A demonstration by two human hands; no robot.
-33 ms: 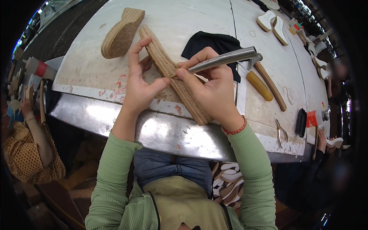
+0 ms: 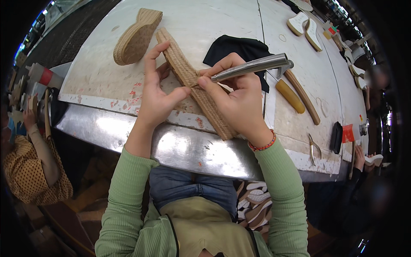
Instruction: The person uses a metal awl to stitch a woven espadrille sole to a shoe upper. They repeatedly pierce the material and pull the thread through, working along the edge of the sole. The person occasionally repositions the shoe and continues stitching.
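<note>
A jute-wrapped wedge sole (image 2: 212,115) slants across the middle, its braided side turned up, at the near edge of the table. My left hand (image 2: 156,102) grips its left side, with a finger over the top edge and the thumb on the braid. My right hand (image 2: 240,99) is closed round a tool with a smooth metal handle (image 2: 254,67), whose working end is hidden by the fingers. My right thumb and forefinger pinch at the braid, close to my left thumb tip; a thin strand seems to lie there. Another jute wedge sole (image 2: 138,37) lies beyond my left hand.
Right of my hand lie a black cloth (image 2: 233,48), a hammer (image 2: 304,95), a yellow-handled tool (image 2: 290,96) and pincers (image 2: 314,149). White soles (image 2: 313,35) sit at the far right. A metal strip (image 2: 184,147) edges the table. Co-workers' arms show at both sides.
</note>
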